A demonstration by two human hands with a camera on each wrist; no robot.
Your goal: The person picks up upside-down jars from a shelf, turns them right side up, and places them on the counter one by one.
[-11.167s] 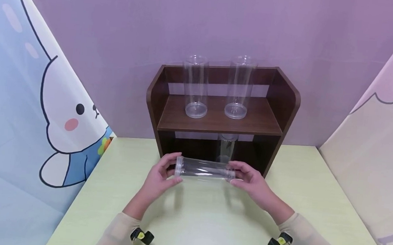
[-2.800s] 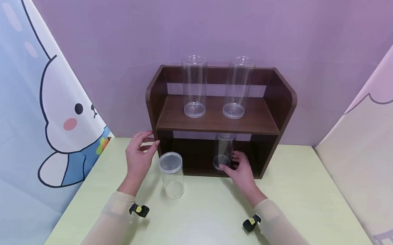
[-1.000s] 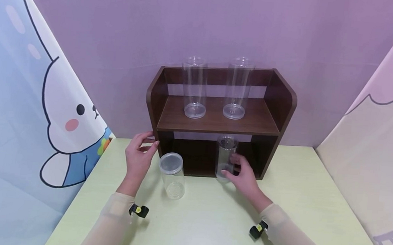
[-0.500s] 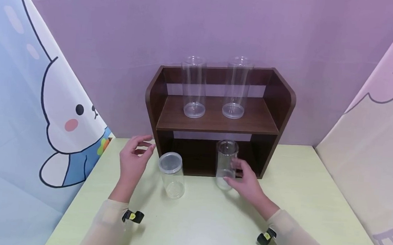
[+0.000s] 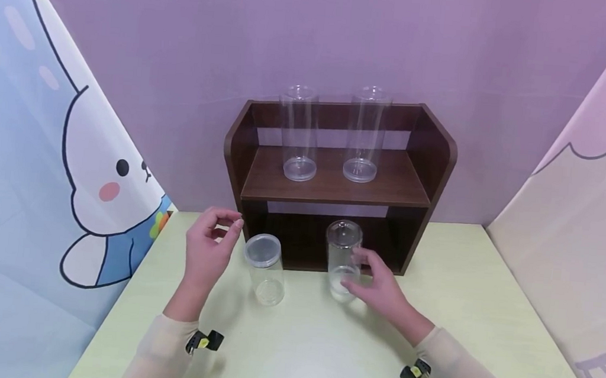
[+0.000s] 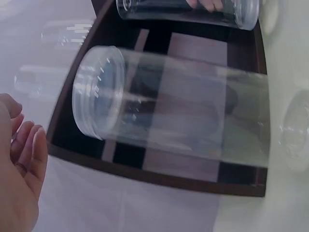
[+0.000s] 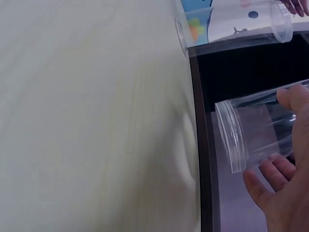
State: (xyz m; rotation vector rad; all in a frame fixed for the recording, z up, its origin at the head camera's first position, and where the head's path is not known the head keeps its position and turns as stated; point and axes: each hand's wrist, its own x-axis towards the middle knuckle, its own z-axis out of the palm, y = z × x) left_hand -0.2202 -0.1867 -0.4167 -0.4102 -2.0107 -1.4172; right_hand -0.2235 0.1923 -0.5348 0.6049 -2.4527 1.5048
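Note:
My right hand [image 5: 383,287] grips a clear plastic jar [image 5: 342,251] between thumb and fingers, upright just in front of the shelf's lower compartment. In the right wrist view, the jar's ridged end [image 7: 231,137] faces the table and looks raised off it. A second clear jar [image 5: 266,278] stands on the table to the left, its lid [image 5: 263,251] uppermost. Beside that jar and the shelf's left side, my left hand [image 5: 207,250] hovers with loosely curled fingers and holds nothing. Two taller clear jars [image 5: 300,135] [image 5: 366,137] stand on the upper shelf.
A dark brown two-tier shelf [image 5: 334,202] stands at the back of the pale yellow-green table [image 5: 300,355]. Behind it hangs a purple cloth [image 5: 183,84]. A blue cartoon cloth [image 5: 19,190] bounds the left, and a pale printed cloth [image 5: 576,246] the right.
The right hand has drawn its jar out of the lower compartment towards me. The left hand has come away from the shelf's side. The jar both hands held earlier now stands on the table.

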